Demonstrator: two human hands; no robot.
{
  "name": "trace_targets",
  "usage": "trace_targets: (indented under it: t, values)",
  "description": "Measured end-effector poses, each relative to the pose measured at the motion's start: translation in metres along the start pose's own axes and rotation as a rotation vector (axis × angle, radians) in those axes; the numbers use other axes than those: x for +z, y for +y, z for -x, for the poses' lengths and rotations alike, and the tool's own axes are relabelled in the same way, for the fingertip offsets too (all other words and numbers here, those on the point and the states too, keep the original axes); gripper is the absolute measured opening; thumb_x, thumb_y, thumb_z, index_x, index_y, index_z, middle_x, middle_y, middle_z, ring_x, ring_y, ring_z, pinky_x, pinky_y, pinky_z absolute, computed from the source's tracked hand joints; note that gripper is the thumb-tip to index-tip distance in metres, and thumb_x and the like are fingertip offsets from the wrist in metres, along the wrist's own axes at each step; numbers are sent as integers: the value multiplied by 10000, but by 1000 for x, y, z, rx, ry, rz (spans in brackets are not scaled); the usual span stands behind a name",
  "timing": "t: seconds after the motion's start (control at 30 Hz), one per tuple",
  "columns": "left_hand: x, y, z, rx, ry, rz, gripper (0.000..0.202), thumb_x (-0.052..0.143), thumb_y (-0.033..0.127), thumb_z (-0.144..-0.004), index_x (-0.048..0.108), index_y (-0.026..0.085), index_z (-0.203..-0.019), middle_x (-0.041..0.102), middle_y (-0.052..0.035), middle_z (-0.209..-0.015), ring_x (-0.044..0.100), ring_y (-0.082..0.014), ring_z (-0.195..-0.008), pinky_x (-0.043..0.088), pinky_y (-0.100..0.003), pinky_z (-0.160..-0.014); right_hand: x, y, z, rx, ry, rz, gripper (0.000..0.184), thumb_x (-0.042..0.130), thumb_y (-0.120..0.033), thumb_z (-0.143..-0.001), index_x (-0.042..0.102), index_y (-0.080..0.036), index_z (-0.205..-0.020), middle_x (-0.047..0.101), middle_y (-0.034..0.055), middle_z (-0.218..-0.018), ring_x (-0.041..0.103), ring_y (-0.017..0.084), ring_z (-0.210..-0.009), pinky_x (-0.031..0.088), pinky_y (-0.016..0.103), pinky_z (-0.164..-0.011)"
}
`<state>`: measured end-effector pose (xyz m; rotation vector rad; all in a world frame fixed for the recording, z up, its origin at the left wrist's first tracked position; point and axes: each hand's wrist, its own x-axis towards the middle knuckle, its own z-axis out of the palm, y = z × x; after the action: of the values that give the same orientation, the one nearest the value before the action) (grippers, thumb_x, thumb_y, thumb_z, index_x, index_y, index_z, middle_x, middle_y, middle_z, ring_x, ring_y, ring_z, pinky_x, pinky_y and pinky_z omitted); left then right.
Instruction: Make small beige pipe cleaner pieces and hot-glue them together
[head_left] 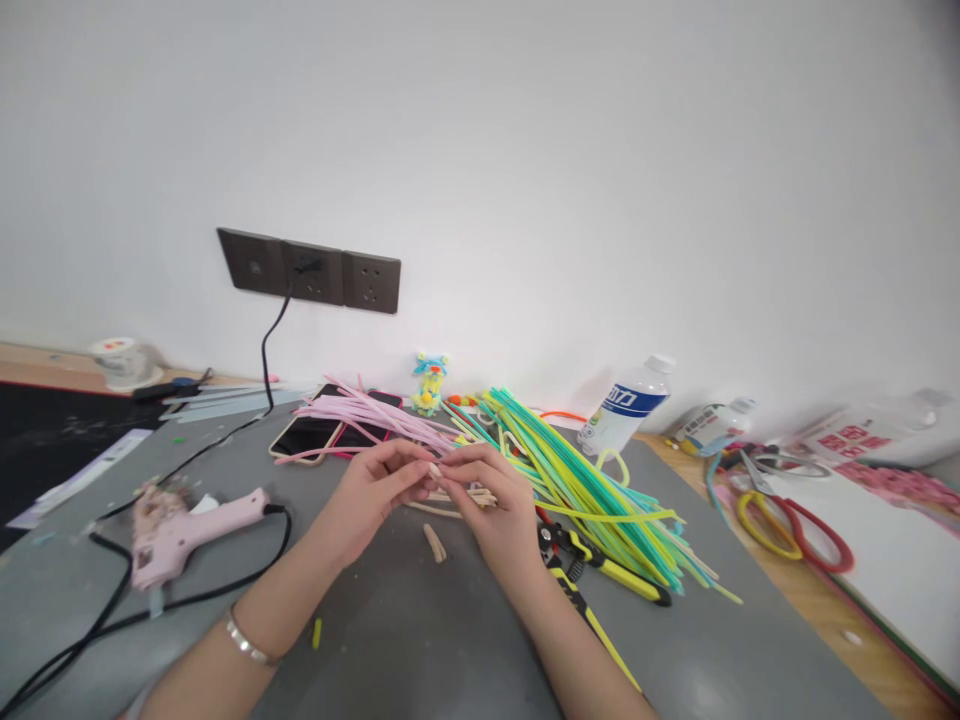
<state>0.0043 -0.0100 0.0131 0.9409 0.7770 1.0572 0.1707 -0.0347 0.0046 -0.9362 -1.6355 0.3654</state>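
Note:
My left hand [386, 490] and my right hand [491, 495] meet over the middle of the table, fingertips pinched together. Between them is a small pale pipe cleaner piece [435, 471], mostly covered by the fingers. Just below lies a short folded beige pipe cleaner [433, 543]. More beige stems [480, 497] lie behind my right hand. Beyond my hands is a bundle of pink pipe cleaners [382, 415], and to the right a large bundle of green and yellow ones [592, 490]. Yellow-and-black wire pliers [577, 560] rest beside my right forearm.
At left sits a pink glue gun [191, 535], its black cable [217, 600] looping across the table. Phones [307, 437] lie under the pink stems. A small colourful figure [430, 385] and a tilted water bottle [630, 405] stand near the wall. Scissors [795, 530] lie far right.

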Motion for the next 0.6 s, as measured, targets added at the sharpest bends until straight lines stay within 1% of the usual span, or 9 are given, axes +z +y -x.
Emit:
trace_targets:
  t: [0.1, 0.17, 0.23, 0.37, 0.43, 0.5, 0.6]
  values:
    - [0, -2, -1, 95, 27, -110, 294, 867, 394, -649, 742, 162, -781, 735, -26, -697, 682, -157, -688, 569, -270, -704, 1, -3, -1, 44, 24, -72, 124, 670, -176, -873, 682, -234, -764, 688, 50, -829, 656, 218, -818, 503, 366, -775]
    - [-1, -3, -1, 162, 42, -191, 286, 850, 407, -662, 748, 166, -776, 748, -41, -721, 697, -185, -711, 577, -298, -713, 2, -2, 0, 80, 20, -144, 120, 638, -196, -895, 658, -229, -781, 676, 53, -836, 643, 221, -843, 493, 369, -792]
    - [-1, -2, 0, 249, 65, -275, 248, 830, 397, -684, 753, 174, -759, 754, -51, -743, 699, -198, -718, 575, -302, -699, 3, 0, 1, 119, 17, -195, 115, 620, -228, -911, 639, -223, -797, 659, 56, -845, 627, 221, -855, 483, 366, -798]
    - [-3, 1, 6, 548, 91, -537, 73, 749, 275, -785, 781, 219, -750, 758, -54, -769, 686, -193, -751, 548, -278, -679, 5, 2, 2, 186, 20, -279, 142, 607, -298, -927, 618, -221, -808, 627, 47, -833, 601, 204, -830, 477, 339, -768]
    - [-4, 1, 9, 678, 75, -656, 94, 717, 223, -813, 796, 250, -770, 766, -54, -791, 689, -192, -769, 547, -284, -709, 6, 1, 0, 220, 6, -364, 170, 620, -350, -920, 617, -223, -806, 654, 55, -864, 619, 206, -850, 492, 338, -775]
    - [-5, 2, 11, 739, 69, -713, 113, 716, 209, -817, 803, 273, -782, 770, -52, -803, 694, -191, -769, 552, -295, -743, 6, 2, -1, 276, -13, -450, 206, 660, -401, -888, 614, -225, -791, 692, 62, -891, 649, 213, -862, 514, 343, -781]
    - [-4, 2, 12, 728, 68, -708, 88, 741, 234, -799, 804, 284, -764, 767, -51, -794, 697, -194, -754, 558, -301, -747, 7, 5, -2, 365, 4, -520, 243, 733, -429, -821, 613, -226, -761, 713, 52, -868, 672, 206, -814, 539, 335, -749]
